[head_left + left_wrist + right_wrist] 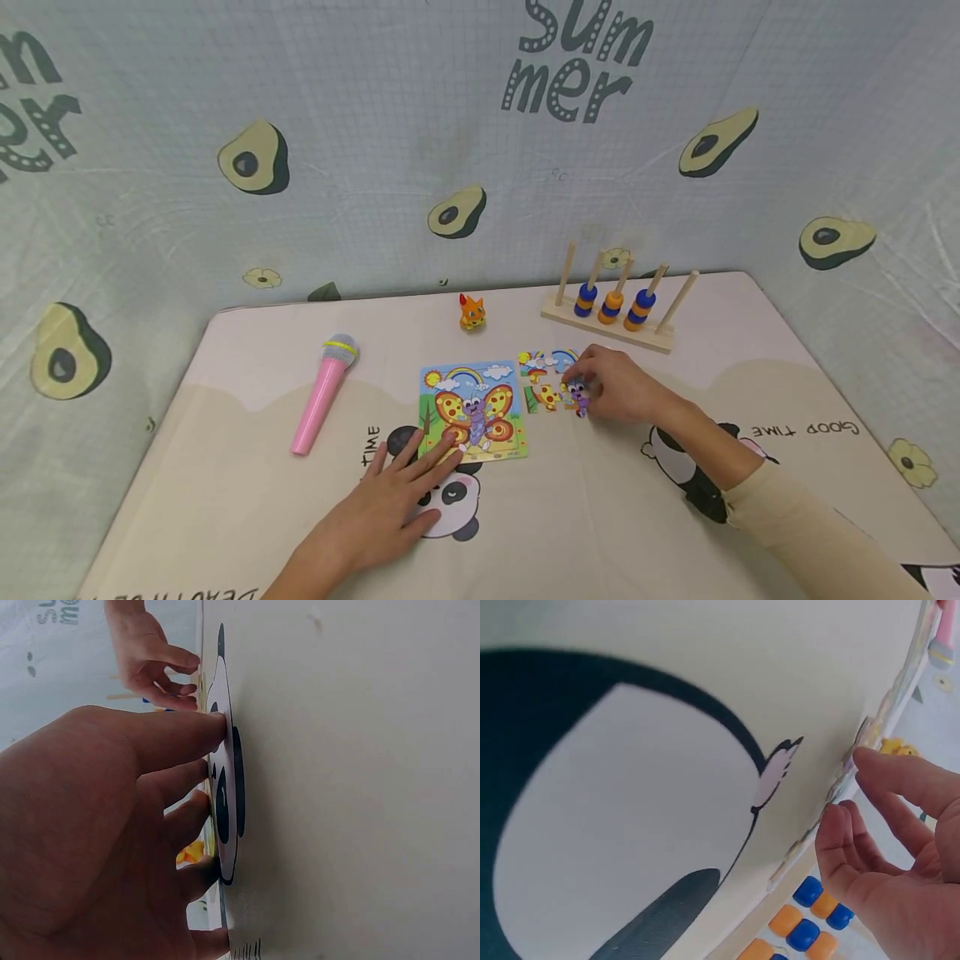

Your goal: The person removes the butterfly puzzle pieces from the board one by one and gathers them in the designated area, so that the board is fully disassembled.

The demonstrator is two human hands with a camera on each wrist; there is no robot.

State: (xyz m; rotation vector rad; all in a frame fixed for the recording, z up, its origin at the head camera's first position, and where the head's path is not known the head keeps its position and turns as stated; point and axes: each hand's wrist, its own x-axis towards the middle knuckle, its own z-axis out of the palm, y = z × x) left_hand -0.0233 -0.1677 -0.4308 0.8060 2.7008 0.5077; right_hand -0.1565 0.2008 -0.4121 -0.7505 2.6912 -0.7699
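On the tabletop, left hand spread at puzzle board; right hand, grip indiscernible, could scatter pieces by brushing.

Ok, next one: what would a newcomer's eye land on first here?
Most likely the bright butterfly board near the middle of the table, with the left hand at its lower left corner. Next, the right hand at the small puzzle pieces just right of the board. After those, the pink toy microphone on the left and the wooden bead rack at the back right.
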